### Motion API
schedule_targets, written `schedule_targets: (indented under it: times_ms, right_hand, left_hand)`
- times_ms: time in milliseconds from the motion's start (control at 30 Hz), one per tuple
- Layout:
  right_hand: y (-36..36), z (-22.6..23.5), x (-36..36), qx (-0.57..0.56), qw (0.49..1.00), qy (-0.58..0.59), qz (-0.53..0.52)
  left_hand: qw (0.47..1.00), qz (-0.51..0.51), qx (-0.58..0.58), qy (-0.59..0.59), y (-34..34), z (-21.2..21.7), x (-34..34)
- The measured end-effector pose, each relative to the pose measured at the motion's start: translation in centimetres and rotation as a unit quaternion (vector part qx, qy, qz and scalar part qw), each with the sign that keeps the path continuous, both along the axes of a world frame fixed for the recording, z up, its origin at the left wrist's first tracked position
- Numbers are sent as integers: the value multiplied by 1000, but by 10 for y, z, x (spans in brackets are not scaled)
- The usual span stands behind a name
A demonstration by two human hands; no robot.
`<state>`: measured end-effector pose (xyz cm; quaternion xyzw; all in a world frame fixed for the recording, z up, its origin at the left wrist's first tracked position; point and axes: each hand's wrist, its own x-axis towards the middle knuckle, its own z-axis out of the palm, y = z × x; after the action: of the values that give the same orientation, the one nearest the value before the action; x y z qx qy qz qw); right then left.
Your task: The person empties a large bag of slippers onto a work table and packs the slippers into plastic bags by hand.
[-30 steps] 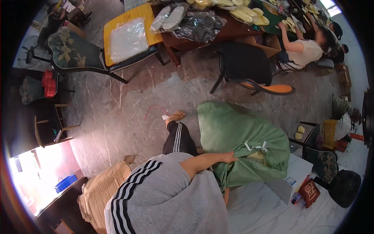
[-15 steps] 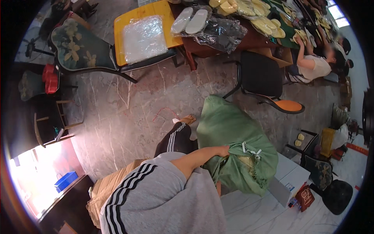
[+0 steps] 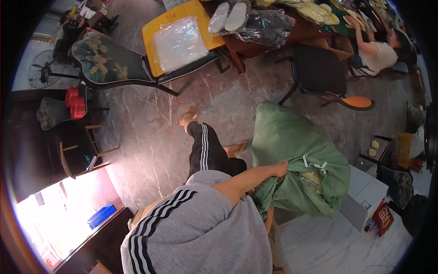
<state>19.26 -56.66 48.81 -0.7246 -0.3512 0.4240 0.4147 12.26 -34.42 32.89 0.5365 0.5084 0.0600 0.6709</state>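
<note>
A large, bulging green woven sack stands at my right side, its gathered mouth tied with white strips. Pale contents show through a gap near the ties. Reaching across my body, my left hand is closed on the bunched fabric by the mouth. Lower down, my right hand is at the sack's near edge, where the cloth is drawn together; folds hide its fingers.
Ahead are a yellow board bearing clear plastic bags and a table with wrapped slippers. A black chair stands beyond the sack; a white box is right of it. Another person sits at the far right.
One leg has stepped forward and left, so both feet now show. My left hand keeps its hold on the sack. The whole view has shifted, with surroundings appearing further right.
</note>
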Motion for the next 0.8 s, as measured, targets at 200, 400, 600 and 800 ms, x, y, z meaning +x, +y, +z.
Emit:
schedule_targets:
  times_ms: [200, 400, 600, 800]
  right_hand:
    - [26, 21, -45, 31, 999, 18, -6]
    - [20, 0, -48, -178, 941, 252, -140]
    - [12, -56, -63, -245, 962, 121, -15]
    - [25, -128, -144, -303, 946, 6, 114]
  left_hand:
    - [999, -24, -20, 8, 1, 12, -7]
    - [998, 42, 5, -40, -2, 11, -38]
    - [995, 69, -20, -67, 13, 33, -123]
    - [993, 89, -10, -73, 3, -5, -232]
